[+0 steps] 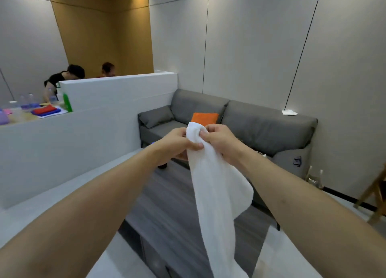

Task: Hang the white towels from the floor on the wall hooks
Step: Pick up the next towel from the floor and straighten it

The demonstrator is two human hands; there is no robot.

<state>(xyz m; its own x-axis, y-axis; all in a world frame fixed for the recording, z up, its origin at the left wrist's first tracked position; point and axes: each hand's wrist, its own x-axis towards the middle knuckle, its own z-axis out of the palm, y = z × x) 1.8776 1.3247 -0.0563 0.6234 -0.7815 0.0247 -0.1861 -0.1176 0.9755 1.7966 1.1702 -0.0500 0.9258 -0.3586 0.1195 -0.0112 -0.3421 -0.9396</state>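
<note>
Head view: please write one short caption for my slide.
Both hands, left hand and right hand, hold a white towel up before a grey sofa.

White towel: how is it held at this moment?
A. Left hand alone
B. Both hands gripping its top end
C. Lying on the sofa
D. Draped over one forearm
B: the left hand and right hand both pinch the bunched top of the white towel, which hangs down between the arms.
</note>
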